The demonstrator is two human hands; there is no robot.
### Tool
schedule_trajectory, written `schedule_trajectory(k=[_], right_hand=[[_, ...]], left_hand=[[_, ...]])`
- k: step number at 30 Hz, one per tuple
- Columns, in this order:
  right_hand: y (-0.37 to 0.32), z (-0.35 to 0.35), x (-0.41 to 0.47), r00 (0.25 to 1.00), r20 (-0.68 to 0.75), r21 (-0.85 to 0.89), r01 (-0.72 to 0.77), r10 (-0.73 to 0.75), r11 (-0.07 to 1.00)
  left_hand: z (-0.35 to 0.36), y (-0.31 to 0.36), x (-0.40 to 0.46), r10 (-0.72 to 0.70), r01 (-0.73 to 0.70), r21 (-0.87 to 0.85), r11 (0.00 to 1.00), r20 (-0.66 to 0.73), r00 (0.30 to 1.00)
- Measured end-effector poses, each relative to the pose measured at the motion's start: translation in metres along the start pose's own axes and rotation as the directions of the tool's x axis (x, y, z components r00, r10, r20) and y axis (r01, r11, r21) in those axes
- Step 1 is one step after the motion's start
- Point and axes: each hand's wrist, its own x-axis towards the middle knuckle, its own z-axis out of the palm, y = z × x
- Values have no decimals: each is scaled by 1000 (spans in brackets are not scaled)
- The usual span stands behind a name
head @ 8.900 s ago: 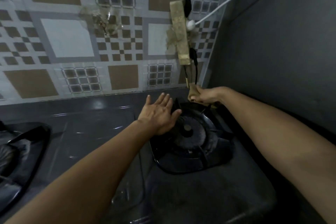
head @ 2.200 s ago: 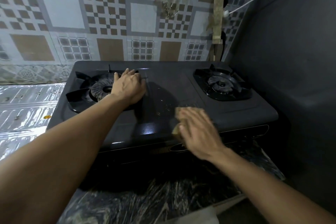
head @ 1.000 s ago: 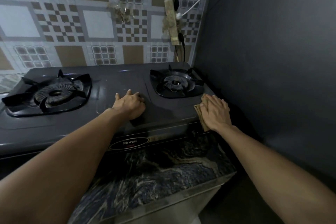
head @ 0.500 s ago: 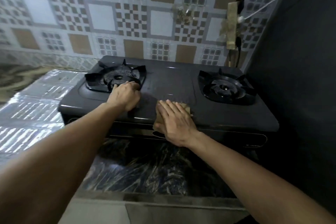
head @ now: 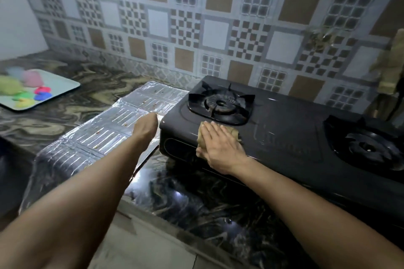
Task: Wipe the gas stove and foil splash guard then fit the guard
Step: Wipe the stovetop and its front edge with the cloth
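Right hand [head: 220,146] flat, pressing the tan cloth [head: 235,132] on the black two-burner gas stove [head: 284,137]; left hand [head: 147,125] unreadable by the crumb-flecked foil splash guard [head: 105,135], lying unwiped, unfitted.

One dark grey two-burner gas stove [head: 284,137] carries two black burner grates: one [head: 220,105] just beyond the right fingers [head: 215,132], one [head: 369,148] well to their right. One tan folded cloth [head: 234,132] lies under those fingers. One silver foil splash guard [head: 105,135] lies flat. One pale tray [head: 61,87].
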Motion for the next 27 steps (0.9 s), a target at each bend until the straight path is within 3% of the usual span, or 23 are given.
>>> schedule_trajectory(k=[2,3,11,18,23,27], right_hand=[[-11,0,21,1000,18,24,25,-25,999],[-17,0,33,999,30,45,33,-34,998],[-57,0,123,988,153,117,-27,9,993],[-77,-3,153,971,156,137,-206,184,969],[-66,-1,116,995,8,155,98,-101,983],[-39,4,68,990,11,131,136,-139,982]], left_hand=[[-1,0,4,-49,67,-273,960,74,996],[-2,-1,6,-53,82,-328,941,94,994],[-21,-34,37,-109,228,-406,885,295,949],[-17,-42,41,-148,216,-387,896,199,969],[-10,-34,36,-75,89,-385,919,52,996],[1,-18,27,99,-102,-40,994,-80,992]])
